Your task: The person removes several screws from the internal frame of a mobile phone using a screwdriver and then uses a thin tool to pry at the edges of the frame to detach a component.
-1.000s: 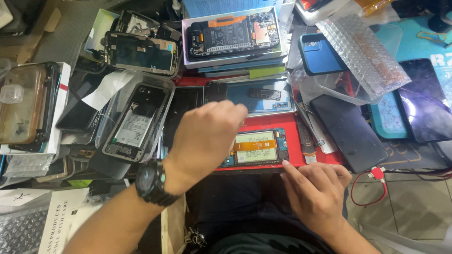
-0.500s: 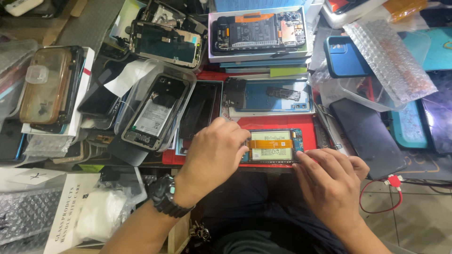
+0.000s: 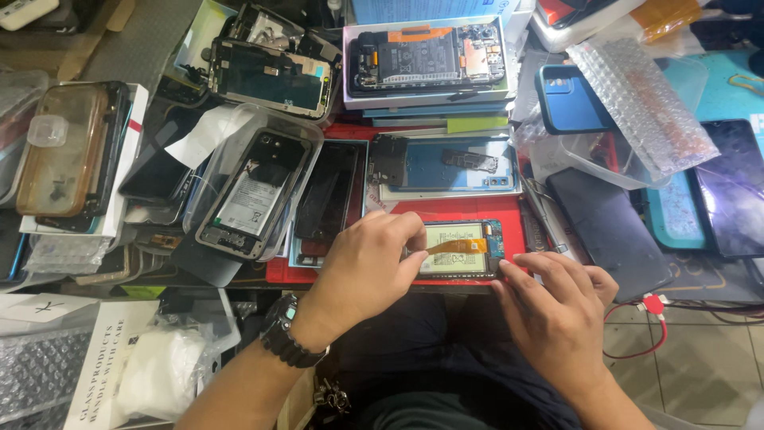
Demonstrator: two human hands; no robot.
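1. The left hand [image 3: 368, 269] is resting on an opened phone [image 3: 460, 248], its fingers curled together and pinching the orange flex cable [image 3: 455, 245].
2. The right hand [image 3: 557, 312] is steadying the phone's right edge with fingertips [image 3: 517, 263] loosely spread, gripping nothing.
3. The phone is lying on a red mat [image 3: 446, 209] at the near edge of a crowded workbench.
4. Dismantled phones, a clear plastic tray [image 3: 253, 185] and bubble wrap [image 3: 643, 105] are surrounding it; tiled floor [image 3: 700, 366] is showing at lower right.
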